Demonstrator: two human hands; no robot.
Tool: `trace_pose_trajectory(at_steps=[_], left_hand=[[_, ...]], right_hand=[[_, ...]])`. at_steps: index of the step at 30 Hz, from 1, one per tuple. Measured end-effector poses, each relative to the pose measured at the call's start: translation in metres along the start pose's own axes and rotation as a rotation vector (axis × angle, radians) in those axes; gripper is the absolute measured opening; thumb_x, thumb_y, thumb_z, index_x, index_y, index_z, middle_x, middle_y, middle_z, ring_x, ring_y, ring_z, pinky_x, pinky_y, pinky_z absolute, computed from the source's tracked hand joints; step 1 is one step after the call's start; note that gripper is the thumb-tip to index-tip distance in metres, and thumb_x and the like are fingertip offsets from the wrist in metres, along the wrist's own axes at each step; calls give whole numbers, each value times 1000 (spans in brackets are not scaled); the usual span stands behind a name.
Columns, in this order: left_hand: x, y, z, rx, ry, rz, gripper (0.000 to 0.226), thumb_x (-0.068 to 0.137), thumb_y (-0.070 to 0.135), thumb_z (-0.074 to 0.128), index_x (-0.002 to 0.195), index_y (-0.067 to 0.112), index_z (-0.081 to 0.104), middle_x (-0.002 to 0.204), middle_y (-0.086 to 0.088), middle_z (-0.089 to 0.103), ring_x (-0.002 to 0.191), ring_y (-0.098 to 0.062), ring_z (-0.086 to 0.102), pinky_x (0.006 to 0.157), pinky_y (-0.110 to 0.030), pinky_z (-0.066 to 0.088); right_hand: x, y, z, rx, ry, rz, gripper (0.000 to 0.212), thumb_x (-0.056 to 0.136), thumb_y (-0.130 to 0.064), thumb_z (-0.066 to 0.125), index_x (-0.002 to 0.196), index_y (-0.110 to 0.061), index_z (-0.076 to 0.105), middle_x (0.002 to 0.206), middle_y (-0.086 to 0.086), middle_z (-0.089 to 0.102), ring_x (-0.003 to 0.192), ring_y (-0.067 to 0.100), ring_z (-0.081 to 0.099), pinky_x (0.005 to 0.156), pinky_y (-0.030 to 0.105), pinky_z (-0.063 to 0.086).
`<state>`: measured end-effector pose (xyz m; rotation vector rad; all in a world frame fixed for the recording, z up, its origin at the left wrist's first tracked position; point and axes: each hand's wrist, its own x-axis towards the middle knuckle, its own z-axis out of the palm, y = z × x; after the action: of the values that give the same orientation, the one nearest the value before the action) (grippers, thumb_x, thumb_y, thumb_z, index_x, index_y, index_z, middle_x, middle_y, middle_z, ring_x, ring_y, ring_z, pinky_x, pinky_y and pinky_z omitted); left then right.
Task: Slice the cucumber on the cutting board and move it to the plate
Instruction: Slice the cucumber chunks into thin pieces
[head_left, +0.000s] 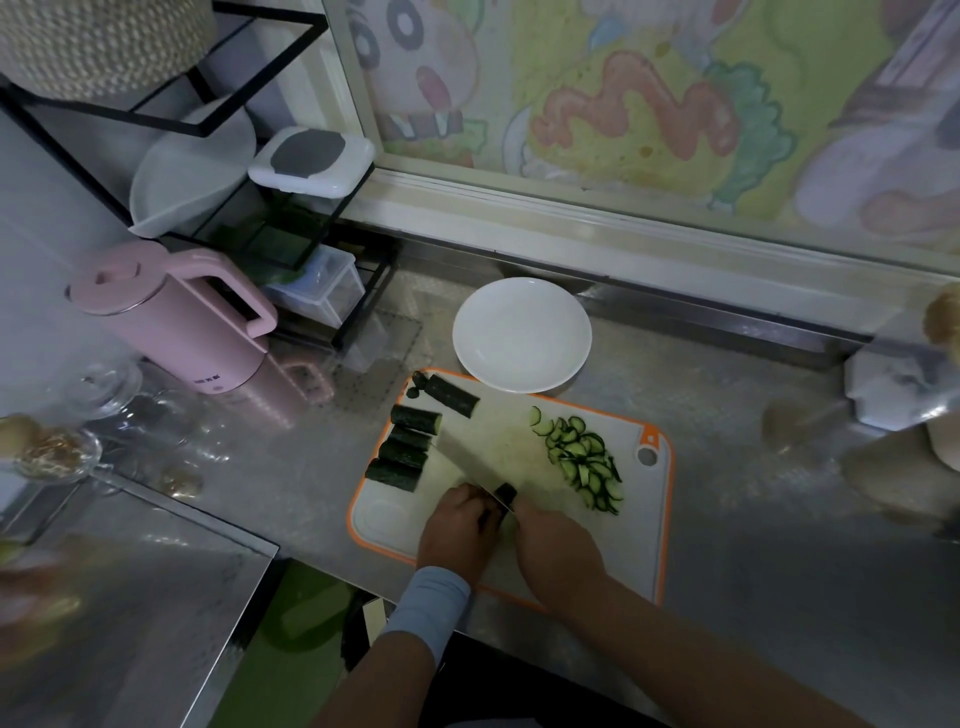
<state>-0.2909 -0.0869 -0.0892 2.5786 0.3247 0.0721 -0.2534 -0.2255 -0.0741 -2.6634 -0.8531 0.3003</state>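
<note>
mid-board (636, 540), left hand (457, 525) pins cucumber (506, 492), right hand (556, 545) grips knife (466, 466).

Readable text: none can be made out anywhere in the view.
Kettle (166, 317): a short row of dark printed marks sits low on the pink body, just above the base, on the side facing the camera. It is too small and blurred to read as letters or numbers.
Mark under that print: a single small dark spot, just below the row. Whether it is a logo, a sign or a light cannot be told.
</note>
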Motion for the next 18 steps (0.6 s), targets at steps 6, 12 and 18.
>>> trace_pose_trajectory(at_steps=[6,12,18], left_hand=[[-1,3,0,5,-13,-36,7,80,17,71,79,10,73,83,-6,65,77,-24,61,60,-26,46],[-1,4,-1,1,2,-35,5,77,14,74,76,9,72,80,-7,65,72,-26,61,58,-24,45],[0,2,0,-1,-14,-59,22,88,27,62,87,8,72,95,-6,64,86,-24,59,68,-24,41]], right_hand=[[-16,8,-3,96,-61,41,31,93,-16,47,121,-12,59,87,9,68,76,28,66,61,34,48],[-42,21,-10,27,-36,57,33,99,-26,35,128,-18,49,86,5,65,74,25,62,56,31,33],[-31,19,-4,68,-89,66,32,100,-22,34,130,-16,46,102,8,64,92,29,62,69,33,43]])
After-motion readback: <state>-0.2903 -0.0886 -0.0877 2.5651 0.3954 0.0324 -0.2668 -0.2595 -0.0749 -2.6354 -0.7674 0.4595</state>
